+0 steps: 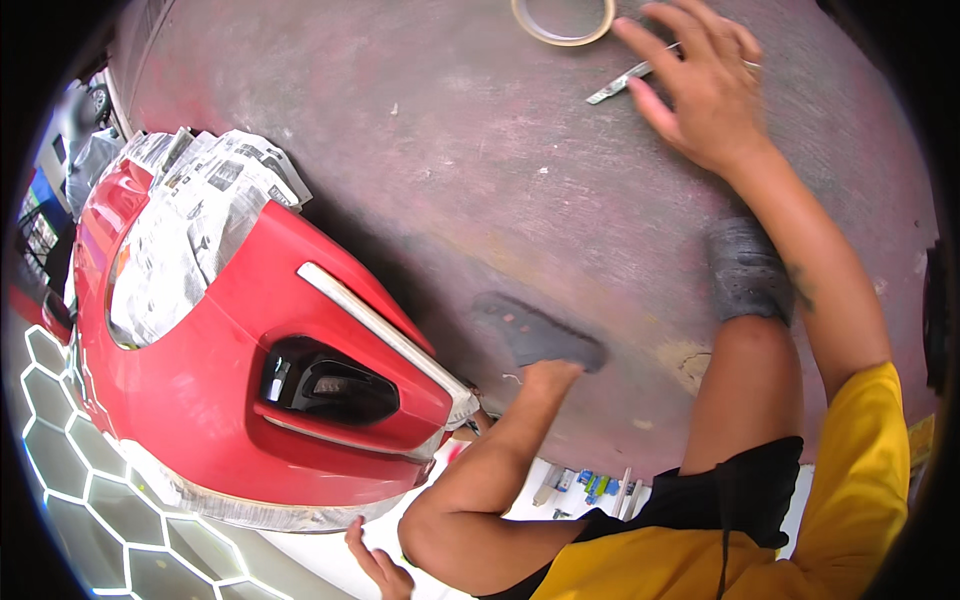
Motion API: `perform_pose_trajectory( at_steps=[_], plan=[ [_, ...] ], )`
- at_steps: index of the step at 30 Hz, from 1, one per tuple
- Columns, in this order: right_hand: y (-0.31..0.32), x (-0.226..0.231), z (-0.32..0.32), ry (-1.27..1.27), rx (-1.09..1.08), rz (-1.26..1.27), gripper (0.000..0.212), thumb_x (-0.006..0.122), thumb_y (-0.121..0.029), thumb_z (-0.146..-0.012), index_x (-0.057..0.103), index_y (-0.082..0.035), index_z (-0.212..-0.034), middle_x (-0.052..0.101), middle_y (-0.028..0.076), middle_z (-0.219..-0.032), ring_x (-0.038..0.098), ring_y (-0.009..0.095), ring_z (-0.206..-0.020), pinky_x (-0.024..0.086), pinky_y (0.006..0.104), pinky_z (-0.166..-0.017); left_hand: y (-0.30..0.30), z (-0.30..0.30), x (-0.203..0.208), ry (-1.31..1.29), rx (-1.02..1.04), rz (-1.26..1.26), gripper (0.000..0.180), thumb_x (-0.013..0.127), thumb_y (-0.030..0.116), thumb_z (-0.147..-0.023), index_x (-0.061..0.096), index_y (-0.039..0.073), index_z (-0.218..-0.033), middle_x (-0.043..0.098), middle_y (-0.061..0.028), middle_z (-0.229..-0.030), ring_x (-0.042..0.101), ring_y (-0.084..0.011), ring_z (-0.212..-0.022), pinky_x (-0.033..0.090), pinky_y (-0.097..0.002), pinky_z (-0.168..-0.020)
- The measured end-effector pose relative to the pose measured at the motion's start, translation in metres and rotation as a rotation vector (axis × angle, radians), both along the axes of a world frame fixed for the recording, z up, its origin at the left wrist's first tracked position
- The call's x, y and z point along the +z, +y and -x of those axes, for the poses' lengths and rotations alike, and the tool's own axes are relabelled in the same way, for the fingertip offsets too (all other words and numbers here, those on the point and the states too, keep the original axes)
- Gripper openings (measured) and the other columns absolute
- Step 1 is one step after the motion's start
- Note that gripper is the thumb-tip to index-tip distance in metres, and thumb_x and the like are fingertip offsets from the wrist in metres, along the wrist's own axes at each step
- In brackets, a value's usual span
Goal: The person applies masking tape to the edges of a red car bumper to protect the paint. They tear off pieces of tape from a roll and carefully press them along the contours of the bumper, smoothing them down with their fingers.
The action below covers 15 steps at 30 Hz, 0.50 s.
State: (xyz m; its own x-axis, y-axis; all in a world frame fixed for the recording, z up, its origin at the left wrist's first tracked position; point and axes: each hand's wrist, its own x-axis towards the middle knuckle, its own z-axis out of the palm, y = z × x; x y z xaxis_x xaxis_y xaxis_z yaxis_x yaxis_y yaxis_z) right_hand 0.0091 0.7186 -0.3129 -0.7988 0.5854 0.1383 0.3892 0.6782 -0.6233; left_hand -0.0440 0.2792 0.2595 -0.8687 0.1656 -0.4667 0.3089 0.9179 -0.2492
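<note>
Head view, clock directions from mid-frame. Right hand (705, 95) toward half past one, low over a scuffed, purplish-grey floor (450, 150); fingers spread wide, thumb well apart from them. A slim, silvery, cutter-like metal tool (618, 85) shows under thumb and forefinger, its tip pointing to eight o'clock; hand slightly blurred, so contact with the tool is hard to judge. Cream-edged tape ring (570, 41) between twelve and one, just beside the fingertips.

Left hand (383, 568) near seven, cut by the lower edge; fingers loosely bent, a little apart, nothing visible in them. Nearest it: a glossy red car bumper (200, 400), between eight and nine, with black lamp housing (330, 383). Printed newspaper sheets (220, 180) cover its end toward ten. Glowing white hexagonal lines (127, 545) at eight.
</note>
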Motion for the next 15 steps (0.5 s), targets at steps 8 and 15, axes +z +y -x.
perform_pose_trajectory(
  at_steps=[8, 15],
  plan=[
    [-0.021, 0.038, 0.012, 0.340, 0.123, 0.016, 0.016, 0.072, -0.017, -0.097, 0.072, -0.008, -0.111, 0.074, 0.016, -0.096, 0.071, 0.039, -0.087, 0.056, 0.0491, -0.078, -0.030, -0.041, -0.059, 0.109, 0.473, -0.233, 0.098, 0.039, 0.072, -0.103, 0.023, 0.003, -0.169, 0.035, -0.0231, -0.167, 0.032, -0.0359, -0.157, 0.020, -0.0550, -0.126],
    [-0.226, 0.094, 0.151, 0.212, 0.207, 1.540, 0.013, 0.068, -0.016, -0.101, 0.065, -0.005, -0.108, 0.071, 0.020, -0.087, 0.070, 0.038, -0.078, 0.054, 0.0495, -0.072, -0.044, -0.004, -0.068, 0.014, 0.352, -0.247, 0.095, 0.039, 0.069, -0.103, 0.024, 0.002, -0.169, 0.039, -0.0239, -0.165, 0.036, -0.0353, -0.154, 0.023, -0.0519, -0.124]
  ],
)
